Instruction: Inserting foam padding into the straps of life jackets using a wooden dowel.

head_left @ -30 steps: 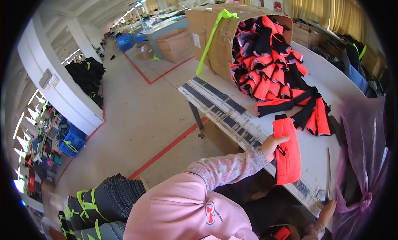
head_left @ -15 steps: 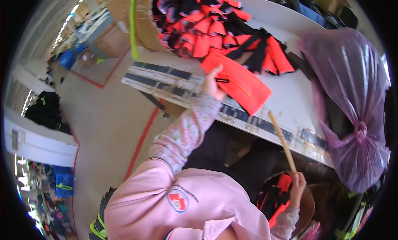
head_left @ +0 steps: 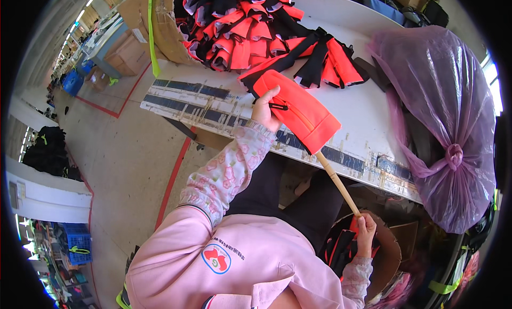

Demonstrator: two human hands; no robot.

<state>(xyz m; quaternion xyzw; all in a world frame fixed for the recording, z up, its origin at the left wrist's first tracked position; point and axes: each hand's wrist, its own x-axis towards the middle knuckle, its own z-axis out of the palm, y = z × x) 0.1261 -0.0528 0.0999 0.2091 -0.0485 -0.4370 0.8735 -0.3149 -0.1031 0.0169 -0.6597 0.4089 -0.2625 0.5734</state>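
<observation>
A bright red-orange zippered pouch (head_left: 314, 111) with a black zipper pull and dark edges is gripped near its far left end by my left hand (head_left: 266, 110), above the table's front edge. My right hand (head_left: 366, 234) is closed around the lower end of a thin bamboo stick (head_left: 340, 183), lower right, beyond the table edge. That stick slants up to the pouch's near end, where its tip is out of sight; whether it is inside or behind the pouch I cannot tell.
On the white table (head_left: 362, 125) lies a heap of red-orange and black fabric pieces (head_left: 245, 37) beside a cardboard box (head_left: 173, 29). A knotted purple plastic bag (head_left: 448, 95) stands at the right. Below my right hand, a round bin (head_left: 392, 255) holds similar pieces.
The stick's tip, previously visible apart from the pouch, now meets the pouch's near end and is hidden. My right hand has come up and slightly left, still holding the stick.
</observation>
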